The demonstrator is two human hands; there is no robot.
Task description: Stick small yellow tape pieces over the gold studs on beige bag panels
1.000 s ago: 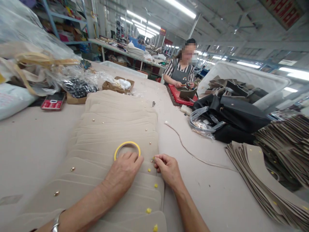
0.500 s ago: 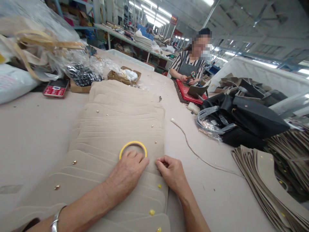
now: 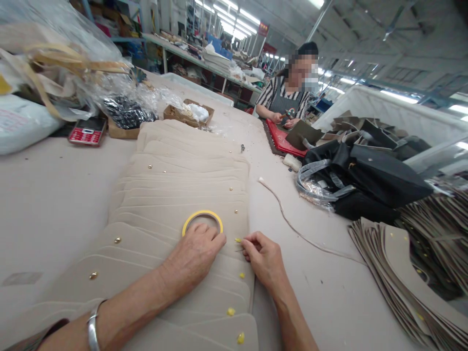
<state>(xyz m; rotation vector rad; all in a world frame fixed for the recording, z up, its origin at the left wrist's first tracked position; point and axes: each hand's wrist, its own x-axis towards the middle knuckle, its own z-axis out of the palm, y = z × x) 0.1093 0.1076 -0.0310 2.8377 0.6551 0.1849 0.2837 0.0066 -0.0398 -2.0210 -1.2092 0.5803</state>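
Note:
My left hand (image 3: 199, 251) is closed around the near side of a roll of yellow tape (image 3: 202, 213), resting on overlapping beige panels (image 3: 175, 195). Beside the panels' right edge, my right hand (image 3: 263, 256) has its thumb and fingertips pinched together. A thin dark sliver shows at those fingertips; I cannot make out what it is. Just left of them a small yellow tape piece (image 3: 238, 240) lies on a panel. More yellow bits (image 3: 230, 311) sit on the panels nearer me. Gold metal studs (image 3: 117, 240) show on several panels.
A cord (image 3: 292, 229) lies right of the panels. Stacked brown strips (image 3: 387, 263) and a black bag (image 3: 380, 175) fill the right side. Across the table, a person (image 3: 287, 97) works at a red board (image 3: 280, 139). A calculator (image 3: 87, 131) and plastic-wrapped goods stand at left.
My right hand has drawn slightly right, and a yellow tape piece now shows by its fingertips. My left hand stays on the tape roll. The view has shifted a little.

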